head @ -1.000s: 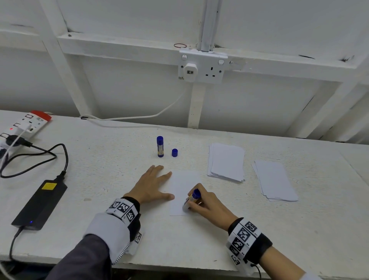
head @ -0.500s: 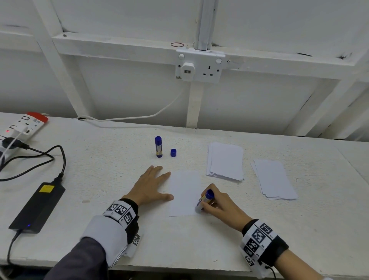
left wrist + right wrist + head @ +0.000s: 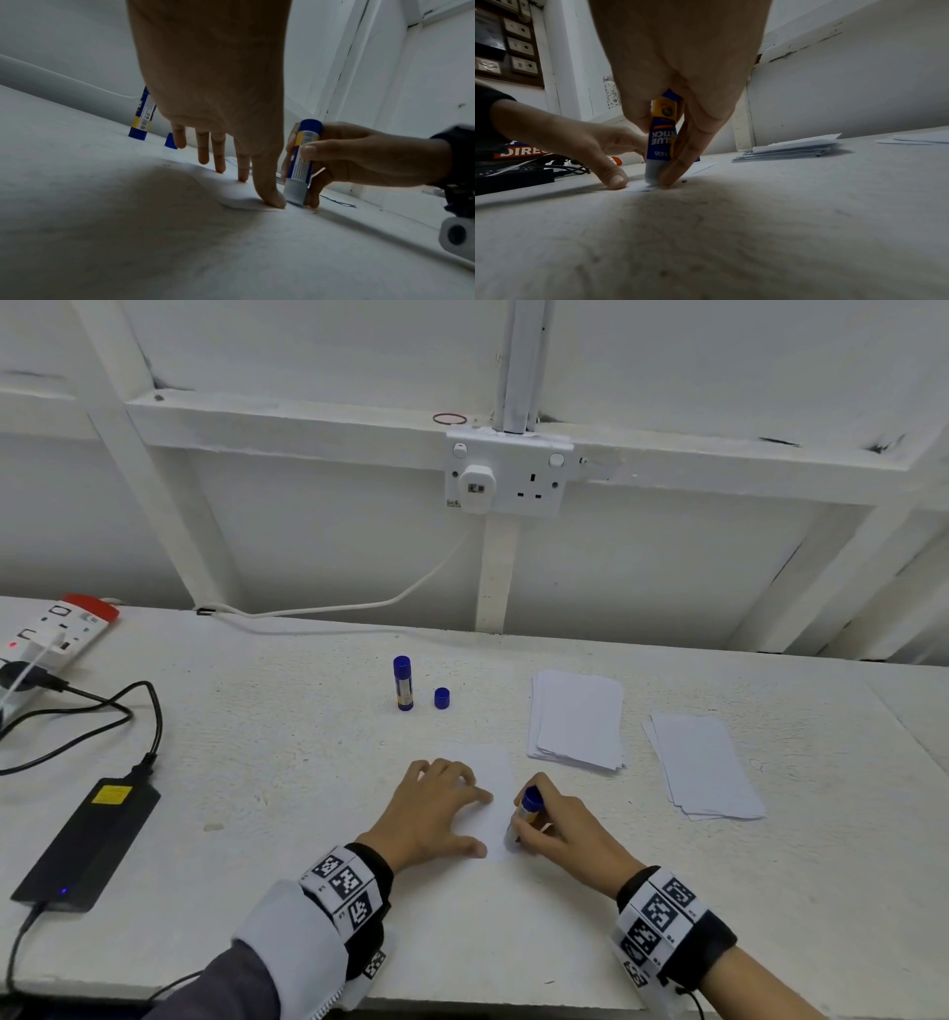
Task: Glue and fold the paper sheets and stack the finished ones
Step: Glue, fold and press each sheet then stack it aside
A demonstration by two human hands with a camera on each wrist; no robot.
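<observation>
Glue stick [image 3: 525, 816] presses sheet's [image 3: 495, 770] near right edge.

table [image 3: 287, 762]: rough, matt white | sheet [image 3: 495, 765]: smooth paper | glue stick [image 3: 300, 154]: seemingly glossy plastic

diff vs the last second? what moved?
The left hand slid right, further onto the sheet, thumb now beside the glue stick. The right hand kept gripping it, running it rightward along the near edge. Spare stick, cap and both stacks stayed put.
</observation>
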